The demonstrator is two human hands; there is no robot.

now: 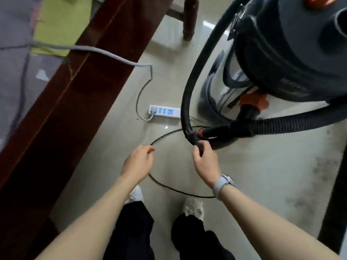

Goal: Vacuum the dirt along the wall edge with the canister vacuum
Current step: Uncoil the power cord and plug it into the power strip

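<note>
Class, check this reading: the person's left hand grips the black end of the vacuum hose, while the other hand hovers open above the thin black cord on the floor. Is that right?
Not quite. The head view shows the right hand gripping the hose end; the left hand hovers open above the thin black cord on the floor.

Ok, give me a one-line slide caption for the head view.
Right hand grips the black hose end beside the canister vacuum; left hand hovers open.

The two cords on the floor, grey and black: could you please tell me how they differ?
The grey cord is thicker and runs from the wall side to the power strip; the black cord is thinner and loops near the feet. Only the grey cord is visibly plugged in. Both lie on the tiled floor.
</note>
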